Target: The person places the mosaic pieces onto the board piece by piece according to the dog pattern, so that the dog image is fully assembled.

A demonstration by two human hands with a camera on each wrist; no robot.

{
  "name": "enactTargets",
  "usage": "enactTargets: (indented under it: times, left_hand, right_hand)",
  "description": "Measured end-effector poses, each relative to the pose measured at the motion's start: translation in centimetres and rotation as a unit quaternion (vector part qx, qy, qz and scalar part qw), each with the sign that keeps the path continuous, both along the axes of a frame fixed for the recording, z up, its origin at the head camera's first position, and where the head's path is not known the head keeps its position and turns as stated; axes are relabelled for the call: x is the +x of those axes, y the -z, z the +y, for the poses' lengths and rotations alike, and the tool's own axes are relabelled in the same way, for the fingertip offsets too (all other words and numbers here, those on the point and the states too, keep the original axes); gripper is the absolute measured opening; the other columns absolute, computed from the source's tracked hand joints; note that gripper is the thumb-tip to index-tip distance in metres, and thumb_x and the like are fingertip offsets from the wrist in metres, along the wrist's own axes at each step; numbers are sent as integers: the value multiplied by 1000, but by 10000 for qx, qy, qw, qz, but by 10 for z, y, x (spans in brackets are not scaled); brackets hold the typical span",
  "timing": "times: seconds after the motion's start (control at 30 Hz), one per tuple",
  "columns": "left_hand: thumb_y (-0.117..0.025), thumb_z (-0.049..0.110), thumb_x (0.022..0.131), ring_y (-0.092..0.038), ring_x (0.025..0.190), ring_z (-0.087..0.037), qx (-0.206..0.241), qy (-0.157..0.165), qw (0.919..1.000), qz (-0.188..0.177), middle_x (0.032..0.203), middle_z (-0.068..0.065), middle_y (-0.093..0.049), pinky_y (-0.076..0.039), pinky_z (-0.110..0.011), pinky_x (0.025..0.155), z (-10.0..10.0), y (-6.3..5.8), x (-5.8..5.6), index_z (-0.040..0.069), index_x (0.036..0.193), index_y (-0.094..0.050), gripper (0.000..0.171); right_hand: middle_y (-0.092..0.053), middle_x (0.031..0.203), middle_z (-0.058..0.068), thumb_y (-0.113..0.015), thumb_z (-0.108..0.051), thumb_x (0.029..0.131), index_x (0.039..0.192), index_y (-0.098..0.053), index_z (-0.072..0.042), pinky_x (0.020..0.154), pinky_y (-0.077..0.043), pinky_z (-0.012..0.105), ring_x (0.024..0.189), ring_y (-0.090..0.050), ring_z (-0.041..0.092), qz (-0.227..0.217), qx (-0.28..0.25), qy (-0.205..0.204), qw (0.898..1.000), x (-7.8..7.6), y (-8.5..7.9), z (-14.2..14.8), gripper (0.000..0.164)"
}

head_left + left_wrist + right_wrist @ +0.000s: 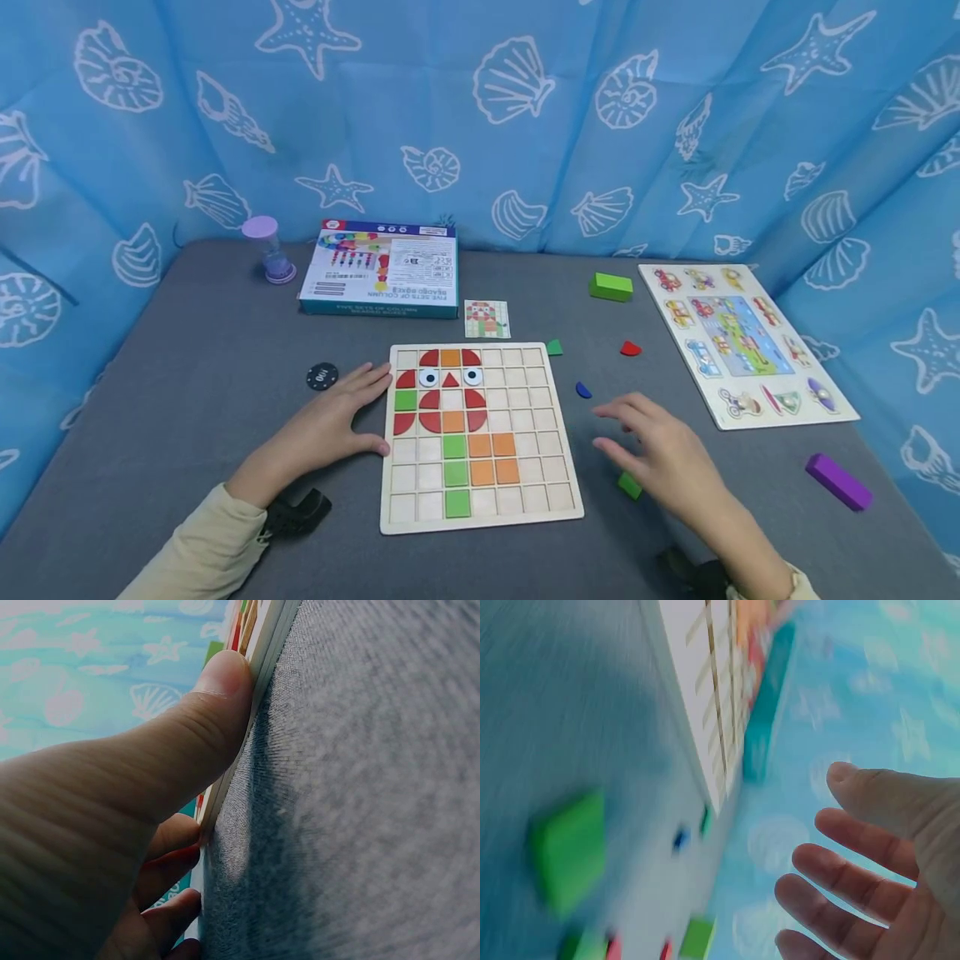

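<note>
A wooden grid board lies flat on the table, with red, orange and green pieces and two eye tiles set in its cells. At its left edge rests my left hand; in the left wrist view the thumb touches the board's side, fingers fairly straight. To the right of the board my right hand hovers with nothing in it, fingers spread and slightly bent. Near that hand are a green block partly hidden beneath it, a blue half-round piece, a red piece and a small green piece.
Behind the board are a picture card, a flat box and a sand timer. A black disc lies left. Rightward are a green block, a picture puzzle board and a purple block. A blue curtain hangs behind.
</note>
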State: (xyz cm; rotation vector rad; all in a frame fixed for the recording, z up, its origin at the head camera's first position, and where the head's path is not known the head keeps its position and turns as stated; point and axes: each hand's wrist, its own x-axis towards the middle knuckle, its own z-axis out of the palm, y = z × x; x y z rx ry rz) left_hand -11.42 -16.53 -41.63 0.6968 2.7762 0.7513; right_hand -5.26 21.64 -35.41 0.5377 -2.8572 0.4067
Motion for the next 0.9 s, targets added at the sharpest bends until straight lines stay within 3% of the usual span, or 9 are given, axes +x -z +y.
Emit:
enactTargets:
  times: [0.2,0.43,0.67,0.9]
  left_hand:
    - [-67,57,63,-16,135,-27,-10,-36,10000,5,146,-1,-26,-27,-50,102,-1,3,0,12,138,-33,94]
    - [-67,58,62,-16,135,-27,-7,-38,10000,26,145,-2,-26,-27,-50,102,-1,6,0,12,138,-33,95]
    - [-68,57,62,-16,135,-27,-9,-52,10000,42,145,-1,-26,-26,-51,101,-1,5,0,12,138,-33,95]
    - [-67,57,63,-15,135,-26,-110,-54,9999,-52,146,0,-25,-25,-51,102,1,3,-1,14,139,-32,94]
  right_hand:
    - [-59,91,-3,-74,-17,71,101,-64,-16,58,-44,30,74,-54,12,52,-242,873,9959,13,-2,34,32]
    - [-61,92,2,-72,-18,73,101,-64,-11,60,-45,35,75,-56,16,-138,-264,1020,9943,6,6,38,30]
    - [-60,95,3,-71,-21,75,104,-64,-12,61,-46,34,80,-56,18,-369,-48,522,9979,-32,1,10,31]
    - [-59,104,5,-68,-11,77,106,-63,-9,62,-46,33,81,-57,21,-804,-99,16,9967,-92,3,-14,29]
